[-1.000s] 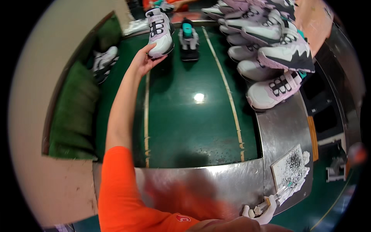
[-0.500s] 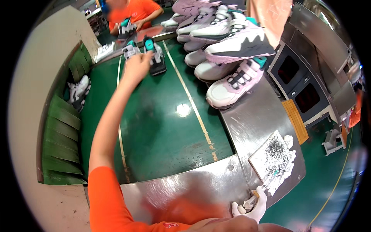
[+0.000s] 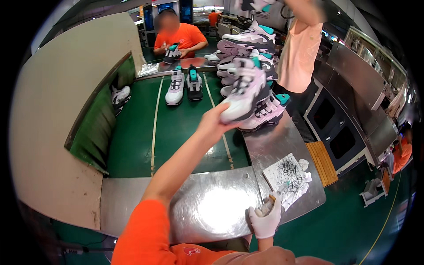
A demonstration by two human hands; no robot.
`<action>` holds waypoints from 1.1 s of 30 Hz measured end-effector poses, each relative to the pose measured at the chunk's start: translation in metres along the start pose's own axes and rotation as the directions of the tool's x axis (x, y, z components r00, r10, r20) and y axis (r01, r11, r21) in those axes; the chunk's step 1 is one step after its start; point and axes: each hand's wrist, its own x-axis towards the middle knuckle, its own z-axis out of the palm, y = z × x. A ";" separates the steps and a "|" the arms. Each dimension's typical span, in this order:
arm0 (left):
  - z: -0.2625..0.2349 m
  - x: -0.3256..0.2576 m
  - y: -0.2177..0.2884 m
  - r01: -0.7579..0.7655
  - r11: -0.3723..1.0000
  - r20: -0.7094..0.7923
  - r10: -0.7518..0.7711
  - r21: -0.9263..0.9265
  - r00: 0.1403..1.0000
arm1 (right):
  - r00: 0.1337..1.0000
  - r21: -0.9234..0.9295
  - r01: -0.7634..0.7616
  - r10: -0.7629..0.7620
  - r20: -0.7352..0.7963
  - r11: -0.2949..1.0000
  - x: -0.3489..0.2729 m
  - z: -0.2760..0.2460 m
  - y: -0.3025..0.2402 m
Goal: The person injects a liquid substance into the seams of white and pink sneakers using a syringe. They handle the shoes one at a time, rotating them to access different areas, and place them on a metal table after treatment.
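One white-and-lilac sports shoe with black lacing and a dark sole [image 3: 245, 92] is now in the bare left hand [image 3: 216, 121] in the head view, its fingers closed around the toe, with the heel tilted up and away; it looks slightly blurred. Half a second ago that hand was farther to the left, over the green conveyor belt [image 3: 132, 141]; it has since swung right, in front of the tall heap of matching shoes [image 3: 247, 42]. Ahead and to the left of it, a white-and-lilac shoe with its toe toward the person [image 3: 175, 88] stands free on the belt, just beside a black, grey and teal shoe [image 3: 194, 84]. That suggests the earlier shoe has been let go and the grip has passed to another one. Behind the held shoe, a lower white-and-lilac shoe [image 3: 265, 115] is partly hidden; whether the two touch, I cannot tell. Below and to the right of the left hand, the white-gloved right hand [image 3: 267, 221] remains low, half closed around a small pale object I cannot identify, near a white pad speckled with black [image 3: 286, 174] on the brushed-metal counter [image 3: 132, 198].
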 end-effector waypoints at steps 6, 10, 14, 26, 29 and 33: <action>-0.037 -0.259 -0.016 -0.083 0.962 -0.392 0.184 0.261 0.901 | 0.997 0.036 0.075 -0.075 -0.004 0.997 0.018 -0.012 0.022; -0.047 -0.348 -0.054 0.060 0.993 -0.540 0.006 0.104 0.842 | 0.996 -0.019 0.085 -0.085 0.001 0.996 0.018 -0.001 0.019; -0.022 -0.356 -0.056 0.501 0.862 -0.199 -0.478 0.080 0.855 | 0.999 0.065 0.025 -0.027 0.024 0.998 0.025 -0.008 0.035; -0.027 -0.223 0.092 -0.511 -0.452 0.385 -0.345 0.731 0.856 | 0.986 0.079 -0.089 0.077 0.146 0.993 0.036 -0.039 0.027; -0.047 -0.245 0.085 -0.570 -0.368 0.553 -0.162 0.735 0.817 | 0.976 -0.131 -0.100 0.123 0.178 0.986 0.034 -0.045 0.015; -0.081 -0.327 0.071 -0.626 -0.547 0.763 0.037 0.555 0.645 | 0.903 -0.061 -0.128 0.142 0.405 0.990 0.019 -0.056 -0.026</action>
